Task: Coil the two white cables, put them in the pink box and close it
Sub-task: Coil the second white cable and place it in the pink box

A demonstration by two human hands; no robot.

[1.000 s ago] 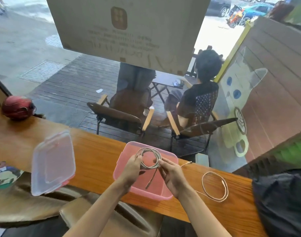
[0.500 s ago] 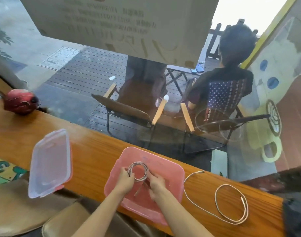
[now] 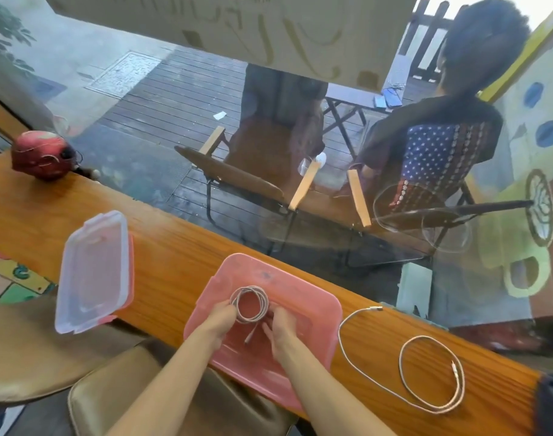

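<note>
The open pink box (image 3: 324,313) stands on the wooden counter in front of me. Both my hands are inside it with a coiled white cable (image 3: 250,303). My left hand (image 3: 217,322) grips the coil's left side, and my right hand (image 3: 280,325) pinches its right side. The coil's loose plug end hangs down between my hands. The second white cable (image 3: 432,372) lies loosely looped on the counter to the right of the box. The clear lid (image 3: 94,272) with pink clips lies to the left of the box.
A red helmet (image 3: 42,157) sits at the counter's far left end. A window pane runs along the counter's far edge, with chairs and a seated person outside. A dark bag (image 3: 551,404) lies at the right end. Stools stand below the counter's near edge.
My hands have lowered the coiled cable from above the box down into it. The view has tilted and shifted closer.
</note>
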